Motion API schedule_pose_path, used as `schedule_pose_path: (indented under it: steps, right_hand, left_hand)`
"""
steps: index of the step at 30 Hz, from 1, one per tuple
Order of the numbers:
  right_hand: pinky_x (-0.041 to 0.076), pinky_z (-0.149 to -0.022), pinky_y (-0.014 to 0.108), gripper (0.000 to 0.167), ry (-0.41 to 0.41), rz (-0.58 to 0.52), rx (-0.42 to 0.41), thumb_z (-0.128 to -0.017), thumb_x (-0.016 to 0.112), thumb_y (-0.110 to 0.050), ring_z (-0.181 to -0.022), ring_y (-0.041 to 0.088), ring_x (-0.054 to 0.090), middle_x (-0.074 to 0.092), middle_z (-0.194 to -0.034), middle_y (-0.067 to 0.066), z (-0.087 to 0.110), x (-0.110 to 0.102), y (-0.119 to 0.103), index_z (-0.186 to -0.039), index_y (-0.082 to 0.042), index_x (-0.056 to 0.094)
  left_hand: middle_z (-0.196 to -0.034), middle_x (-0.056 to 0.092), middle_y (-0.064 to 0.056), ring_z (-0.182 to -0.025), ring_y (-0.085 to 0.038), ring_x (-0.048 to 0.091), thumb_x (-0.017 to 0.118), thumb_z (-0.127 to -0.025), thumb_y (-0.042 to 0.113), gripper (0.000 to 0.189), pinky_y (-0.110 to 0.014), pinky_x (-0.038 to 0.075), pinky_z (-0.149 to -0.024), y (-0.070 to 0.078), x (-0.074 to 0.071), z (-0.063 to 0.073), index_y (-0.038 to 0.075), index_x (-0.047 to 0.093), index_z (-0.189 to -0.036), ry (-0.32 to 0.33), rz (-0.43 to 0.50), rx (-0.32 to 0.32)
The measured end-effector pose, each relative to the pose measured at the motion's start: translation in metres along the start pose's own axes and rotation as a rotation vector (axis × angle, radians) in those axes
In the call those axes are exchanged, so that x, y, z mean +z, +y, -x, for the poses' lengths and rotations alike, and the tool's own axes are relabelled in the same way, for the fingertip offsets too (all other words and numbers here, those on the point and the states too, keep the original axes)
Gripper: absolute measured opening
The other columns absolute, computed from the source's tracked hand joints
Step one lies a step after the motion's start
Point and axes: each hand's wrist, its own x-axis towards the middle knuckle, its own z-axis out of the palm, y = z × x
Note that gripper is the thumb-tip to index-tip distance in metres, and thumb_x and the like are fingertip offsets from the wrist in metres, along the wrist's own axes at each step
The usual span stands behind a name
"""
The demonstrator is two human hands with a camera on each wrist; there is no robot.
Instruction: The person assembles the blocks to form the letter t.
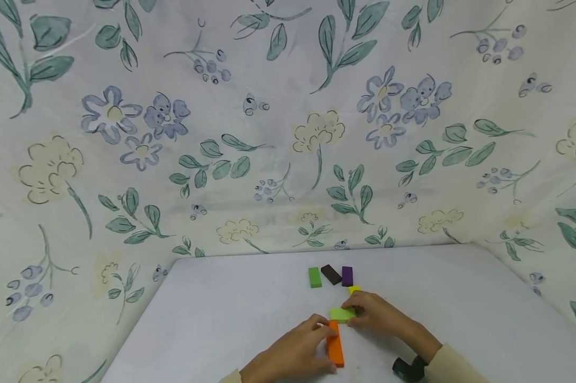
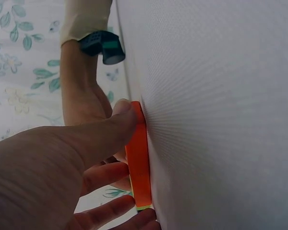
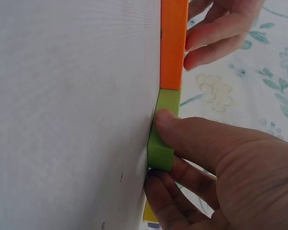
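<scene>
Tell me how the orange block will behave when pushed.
The orange block is probably stiff, given its straight, crisp edges. Its flat sides suggest it would slide across the table rather than roll. Being slim, it may feel light.

Pale cloth [image 1: 278,80] printed with blue flowers [image 1: 113,114], yellow blooms [image 1: 53,170], green leaves [image 1: 121,225] and berry sprigs [image 1: 32,290] hangs behind a white table [image 1: 211,303] and along both its sides.

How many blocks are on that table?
6: orange block at the left hand, lime block at the right hand, yellow block beyond; farther back, green block, dark brown block, purple block. Hands may hide others.
</scene>
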Motion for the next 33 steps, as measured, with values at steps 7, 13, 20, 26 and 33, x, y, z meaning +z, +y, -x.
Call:
schedule_pose_path:
  steps: [7,13,20,26,33]
  right_hand:
    - [0.058,-0.084,0.034,0.028,0.003,-0.003,-0.001,-0.081,0.083,-0.017,-0.083,0.012,0.055,0.068,-0.095,-0.004,0.0012,0.0003,-0.0014,-0.107,-0.01,0.076]
    - [0.058,-0.084,0.032,0.028,-0.004,0.002,-0.005,-0.082,0.082,-0.016,-0.084,0.011,0.055,0.067,-0.096,-0.005,0.0008,-0.0005,-0.0003,-0.108,-0.011,0.076]
    - [0.057,-0.083,0.031,0.027,-0.005,-0.004,0.002,-0.082,0.082,-0.017,-0.083,0.011,0.054,0.065,-0.094,-0.005,0.0003,0.0009,0.0012,-0.108,-0.012,0.075]
    - [0.057,-0.083,0.029,0.028,-0.009,-0.011,0.003,-0.083,0.082,-0.017,-0.083,0.011,0.054,0.065,-0.094,-0.006,0.0004,0.0013,0.002,-0.109,-0.012,0.075]
    - [0.057,-0.084,0.03,0.028,-0.007,-0.001,0.001,-0.083,0.082,-0.018,-0.084,0.01,0.053,0.064,-0.095,-0.006,0.0,0.0004,0.0018,-0.109,-0.013,0.075]
  left_hand:
    - [-0.138,0.05,0.011,-0.1,0.0,0.054,0.076,-0.082,0.053,0.054,-0.024,0.055,-0.094,0.0007,-0.001,0.0004,0.033,0.062,-0.13,-0.002,0.014,0.001]
    - [-0.138,0.05,0.01,-0.101,-0.001,0.055,0.076,-0.082,0.053,0.055,-0.025,0.055,-0.095,-0.0009,-0.0013,-0.0007,0.032,0.062,-0.131,0.0,0.01,0.009]
    - [-0.139,0.05,0.01,-0.101,0.0,0.054,0.076,-0.083,0.052,0.055,-0.024,0.055,-0.095,-0.0015,-0.003,-0.0012,0.032,0.062,-0.131,-0.014,0.01,0.004]
    - [-0.139,0.05,0.009,-0.1,0.0,0.054,0.076,-0.083,0.052,0.054,-0.024,0.055,-0.095,-0.0011,-0.0028,-0.0002,0.031,0.062,-0.131,-0.013,0.0,0.015]
    - [-0.139,0.051,0.01,-0.101,-0.001,0.055,0.075,-0.083,0.054,0.055,-0.025,0.055,-0.094,-0.0001,-0.0031,-0.0005,0.032,0.063,-0.131,-0.01,-0.01,0.001]
